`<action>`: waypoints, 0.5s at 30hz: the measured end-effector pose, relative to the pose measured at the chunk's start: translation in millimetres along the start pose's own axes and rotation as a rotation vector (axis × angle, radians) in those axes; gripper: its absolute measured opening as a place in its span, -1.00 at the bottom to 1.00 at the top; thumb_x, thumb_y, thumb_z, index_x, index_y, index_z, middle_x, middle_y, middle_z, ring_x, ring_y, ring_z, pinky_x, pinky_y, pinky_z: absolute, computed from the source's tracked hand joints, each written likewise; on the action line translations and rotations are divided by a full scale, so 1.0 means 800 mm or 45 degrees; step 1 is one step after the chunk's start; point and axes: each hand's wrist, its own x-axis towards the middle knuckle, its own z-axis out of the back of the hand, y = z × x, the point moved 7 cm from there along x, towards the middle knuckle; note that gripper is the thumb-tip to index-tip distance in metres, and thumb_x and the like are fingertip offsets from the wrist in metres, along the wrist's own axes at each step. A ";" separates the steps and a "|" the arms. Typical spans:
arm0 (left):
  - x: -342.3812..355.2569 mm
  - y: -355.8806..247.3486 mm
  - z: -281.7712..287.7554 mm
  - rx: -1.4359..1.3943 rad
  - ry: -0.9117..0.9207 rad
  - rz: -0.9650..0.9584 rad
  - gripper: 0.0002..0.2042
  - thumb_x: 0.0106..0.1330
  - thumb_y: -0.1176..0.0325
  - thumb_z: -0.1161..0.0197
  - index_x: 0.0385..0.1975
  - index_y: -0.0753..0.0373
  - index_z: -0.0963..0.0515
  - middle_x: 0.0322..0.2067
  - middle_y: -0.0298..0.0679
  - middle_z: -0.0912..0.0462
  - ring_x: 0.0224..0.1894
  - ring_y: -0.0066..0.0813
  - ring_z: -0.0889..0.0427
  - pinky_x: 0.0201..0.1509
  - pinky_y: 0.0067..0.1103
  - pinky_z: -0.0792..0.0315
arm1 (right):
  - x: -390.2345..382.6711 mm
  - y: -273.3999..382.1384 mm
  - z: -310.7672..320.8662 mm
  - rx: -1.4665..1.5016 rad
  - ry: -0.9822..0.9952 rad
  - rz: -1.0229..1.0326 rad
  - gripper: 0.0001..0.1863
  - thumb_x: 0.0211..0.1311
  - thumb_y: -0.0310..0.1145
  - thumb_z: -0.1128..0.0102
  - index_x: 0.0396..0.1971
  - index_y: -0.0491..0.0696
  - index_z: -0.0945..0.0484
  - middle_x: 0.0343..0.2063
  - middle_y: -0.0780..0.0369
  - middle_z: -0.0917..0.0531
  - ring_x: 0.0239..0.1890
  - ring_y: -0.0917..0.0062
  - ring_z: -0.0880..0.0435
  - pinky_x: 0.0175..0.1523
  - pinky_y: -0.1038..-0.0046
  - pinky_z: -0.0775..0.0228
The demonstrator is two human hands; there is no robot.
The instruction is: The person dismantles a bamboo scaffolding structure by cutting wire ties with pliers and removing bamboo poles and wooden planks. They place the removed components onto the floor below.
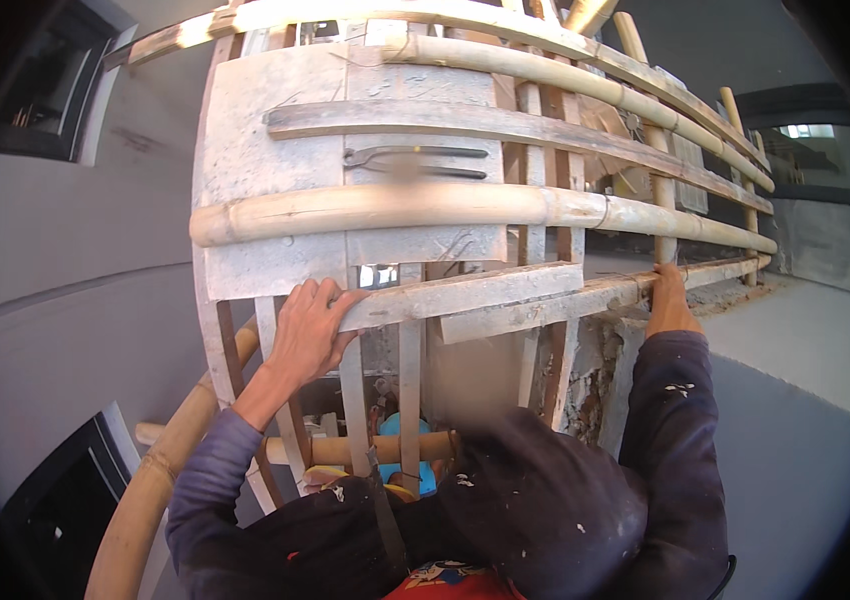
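Note:
My left hand (310,325) is closed round the near-left end of a short wooden batten (485,288). Overlapping this batten is a second, longer one (600,297), which runs off to the right. My right hand (672,300) is wrapped round that longer batten, close to an upright bamboo pole (664,215); its fingers are partly hidden. Farther off, a pair of pincers (415,153) with dark handles lies on a pale, dusty board (275,265), partly blurred by a smudge in the picture.
Thick bamboo poles (375,210) and a long wooden batten (415,118) cross the board. Wooden slats (409,370) extend toward me below it. A bamboo pole (150,480) slants at the lower left. Grey walls with windows (50,80) stand to the left; something blue (390,425) shows below.

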 end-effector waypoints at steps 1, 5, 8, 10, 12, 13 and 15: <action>-0.007 0.009 0.002 0.016 -0.002 0.015 -0.49 -0.01 0.39 -0.43 0.02 0.13 -0.47 -0.31 -0.19 -0.38 -0.27 -0.21 -0.37 -0.19 -0.37 -0.30 | -0.004 -0.005 -0.004 0.031 0.033 -0.011 -0.70 0.35 -0.24 -0.02 -0.04 -0.09 -0.48 0.02 0.13 -0.54 0.03 0.50 -0.48 0.08 0.39 -0.31; -0.030 0.030 0.009 0.046 -0.047 0.034 -0.47 -0.04 0.43 -0.43 0.02 0.12 -0.47 -0.27 -0.21 -0.40 -0.25 -0.24 -0.38 -0.16 -0.38 -0.31 | -0.014 -0.015 -0.025 0.080 0.094 -0.026 -0.72 0.37 -0.24 0.00 -0.07 -0.08 -0.51 0.00 0.14 -0.57 0.00 0.52 -0.50 0.08 0.42 -0.32; -0.036 0.035 0.013 0.055 -0.081 0.030 -0.47 -0.05 0.44 -0.43 0.02 0.11 -0.48 -0.27 -0.21 -0.40 -0.25 -0.23 -0.38 -0.17 -0.38 -0.31 | -0.011 -0.023 -0.030 0.104 0.121 -0.040 -0.73 0.38 -0.25 0.02 -0.09 -0.08 -0.53 -0.02 0.14 -0.59 -0.02 0.54 -0.52 0.07 0.44 -0.33; -0.032 0.036 0.016 0.056 -0.099 0.019 -0.48 -0.05 0.45 -0.42 0.01 0.11 -0.48 -0.28 -0.21 -0.40 -0.25 -0.23 -0.38 -0.17 -0.38 -0.31 | 0.000 -0.028 -0.026 0.118 0.121 -0.075 -0.73 0.39 -0.25 0.03 -0.10 -0.08 -0.54 -0.03 0.14 -0.61 -0.04 0.55 -0.54 0.07 0.46 -0.33; -0.022 0.036 0.014 0.029 -0.125 -0.017 -0.48 -0.06 0.46 -0.42 0.00 0.12 -0.48 -0.28 -0.21 -0.40 -0.25 -0.22 -0.38 -0.17 -0.38 -0.30 | 0.022 -0.031 -0.021 0.105 0.114 -0.107 -0.73 0.40 -0.26 0.04 -0.11 -0.08 -0.56 -0.04 0.14 -0.62 -0.05 0.56 -0.55 0.07 0.47 -0.34; -0.021 0.037 0.016 0.024 -0.146 -0.012 -0.48 -0.07 0.47 -0.43 -0.01 0.12 -0.49 -0.29 -0.20 -0.40 -0.26 -0.21 -0.38 -0.17 -0.38 -0.30 | 0.032 -0.025 -0.022 0.070 0.102 -0.106 -0.73 0.41 -0.26 0.05 -0.12 -0.08 -0.56 -0.04 0.14 -0.63 -0.06 0.57 -0.55 0.07 0.48 -0.34; -0.032 0.044 0.021 0.022 -0.182 -0.004 -0.47 -0.11 0.49 -0.44 -0.03 0.14 -0.49 -0.32 -0.19 -0.39 -0.27 -0.20 -0.38 -0.18 -0.37 -0.29 | 0.013 -0.021 -0.046 -0.209 0.119 -0.060 -0.74 0.35 -0.26 -0.04 -0.14 -0.10 -0.57 -0.07 0.16 -0.64 -0.10 0.56 -0.58 0.03 0.48 -0.37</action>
